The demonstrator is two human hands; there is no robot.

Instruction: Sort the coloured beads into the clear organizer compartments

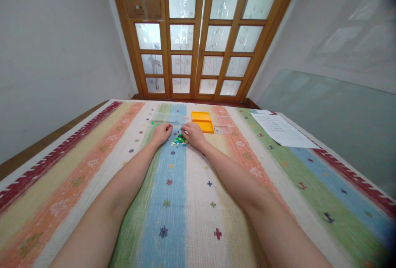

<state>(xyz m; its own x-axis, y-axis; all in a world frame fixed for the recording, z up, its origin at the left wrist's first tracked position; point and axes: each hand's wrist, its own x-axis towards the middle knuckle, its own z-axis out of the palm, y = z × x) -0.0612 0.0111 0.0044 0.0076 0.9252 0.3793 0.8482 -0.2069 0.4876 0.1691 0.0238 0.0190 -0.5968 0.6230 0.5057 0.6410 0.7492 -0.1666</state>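
Observation:
My left hand (161,133) is above the table just left of a small loose pile, its thumb and fingertips pinched together. Across from it, my right hand (193,135) reaches over the pile's right edge with its fingers also closed in a pinch. Whatever either pinch holds is too small to make out. The pile of tiny pieces (178,140) is mostly green, with some blue, yellow and whitish bits. Behind the hands lies a clear compartment tray (168,118), with a few green bits near its left end. An orange-yellow plastic case (202,127) lies opened flat beyond my right hand.
A second clear tray (223,123) with a few blue bits is right of the case. Printed paper sheets (283,131) lie at the table's right side. A striped cloth (192,202) covers the table. Wooden glazed doors (199,20) stand behind its far edge.

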